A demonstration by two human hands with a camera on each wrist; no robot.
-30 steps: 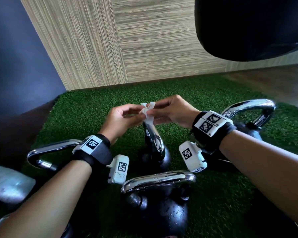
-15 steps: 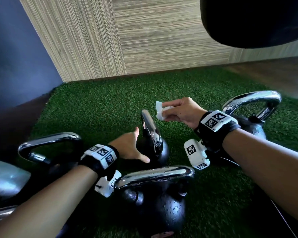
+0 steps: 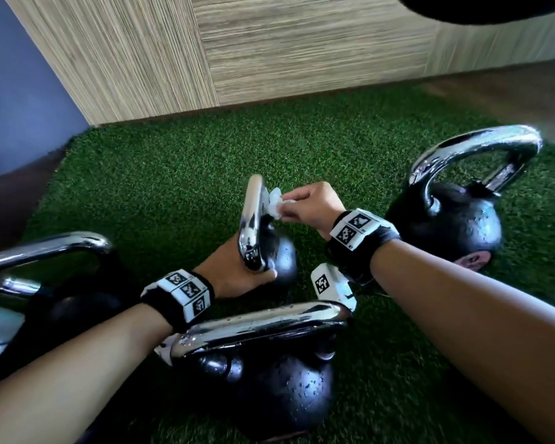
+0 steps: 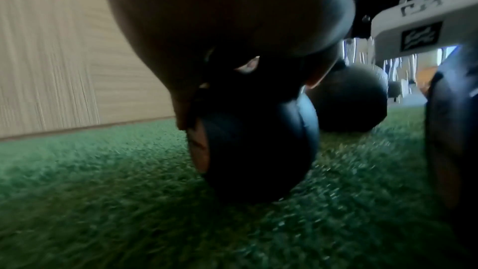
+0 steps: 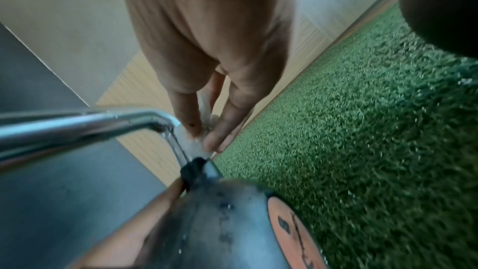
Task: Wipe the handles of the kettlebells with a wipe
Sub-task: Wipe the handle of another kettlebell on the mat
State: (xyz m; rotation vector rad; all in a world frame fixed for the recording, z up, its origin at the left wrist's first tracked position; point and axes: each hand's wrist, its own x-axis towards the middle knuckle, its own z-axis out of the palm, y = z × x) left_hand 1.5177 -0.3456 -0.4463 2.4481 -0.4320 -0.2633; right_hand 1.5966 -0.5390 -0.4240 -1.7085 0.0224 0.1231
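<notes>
A small black kettlebell (image 3: pixel 281 256) with a chrome handle (image 3: pixel 253 216) stands mid-turf. My left hand (image 3: pixel 237 277) grips its body just below the handle; in the left wrist view the fingers (image 4: pixel 198 146) wrap round the dark ball (image 4: pixel 258 146). My right hand (image 3: pixel 284 206) pinches a crumpled white wipe (image 3: pixel 274 203) and presses it against the right side of the handle near the top. The right wrist view shows the fingertips (image 5: pixel 214 140) holding the wipe (image 5: pixel 192 144) against the handle's bend (image 5: pixel 165 124).
Three bigger kettlebells ring the small one: one in front (image 3: pixel 285 389), one at the right (image 3: pixel 446 225), one at the left (image 3: pixel 45 248). Green turf (image 3: pixel 173 171) runs back to a wood-panelled wall (image 3: pixel 269 49). A dark rounded object (image 3: pixel 494 8) hangs at top right.
A second ago both hands held the wipe above the handle. The left hand let go, dropped and took hold of the small kettlebell. The right hand lowered the wipe onto the handle.
</notes>
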